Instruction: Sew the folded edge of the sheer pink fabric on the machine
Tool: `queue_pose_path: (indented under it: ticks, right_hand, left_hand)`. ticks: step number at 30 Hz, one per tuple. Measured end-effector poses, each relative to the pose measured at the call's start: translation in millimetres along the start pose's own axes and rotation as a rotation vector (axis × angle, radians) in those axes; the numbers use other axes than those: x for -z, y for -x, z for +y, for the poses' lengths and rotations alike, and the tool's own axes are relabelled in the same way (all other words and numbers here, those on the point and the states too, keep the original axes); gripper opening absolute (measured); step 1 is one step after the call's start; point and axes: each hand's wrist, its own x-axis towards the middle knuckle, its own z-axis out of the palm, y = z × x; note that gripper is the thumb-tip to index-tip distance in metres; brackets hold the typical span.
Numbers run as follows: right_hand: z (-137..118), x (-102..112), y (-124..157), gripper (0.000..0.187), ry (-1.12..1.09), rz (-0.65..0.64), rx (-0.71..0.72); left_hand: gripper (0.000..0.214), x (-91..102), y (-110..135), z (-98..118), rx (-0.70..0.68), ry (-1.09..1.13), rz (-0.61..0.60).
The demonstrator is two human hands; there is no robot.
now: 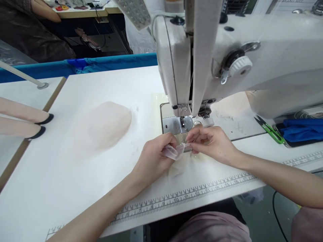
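Observation:
In front of the sewing machine (176, 67), both my hands are on one piece of thin, translucent whitish material (174, 152). My left hand (156, 153) is closed around its bunched part, fingers curled under. My right hand (213, 144) pinches its other end between thumb and fingertips. The material stretches across the short gap between the hands. Just behind them lie the metal needle plate (173, 125) and the presser foot (182, 121). Whether the material is one strip or folded layers, I cannot tell.
Green-handled thread snips (271, 131) lie at the right beside blue cloth (302, 130). A printed ruler (186, 196) runs along the table's front edge. Two beige pieces with black ends (37, 131) lie at the left. Another person's arm (46, 11) shows at the back left.

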Motion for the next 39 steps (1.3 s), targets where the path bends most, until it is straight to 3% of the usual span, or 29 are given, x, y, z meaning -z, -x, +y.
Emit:
queue_pose_path:
  ticks: [4, 9, 23, 39]
  right_hand:
    - [1, -2, 0, 0.013, 0.043, 0.010, 0.096]
    - [4, -4, 0, 0.012, 0.125, 0.019, 0.189]
    - [10, -5, 2, 0.017, 0.261, 0.061, 0.466]
    - [11, -3, 1, 0.019, 0.285, 0.064, 0.490]
  left_hand:
    - [0.003, 1.3, 1, -2, -0.107, -0.125, 0.056]
    - [0.008, 2.0, 1, 2, -0.200, -0.177, 0.099]
    - [0.011, 0.7, 1, 0, -0.195, -0.137, 0.109]
    - [0.009, 2.1, 2, 0, -0.147, -0.125, 0.104]
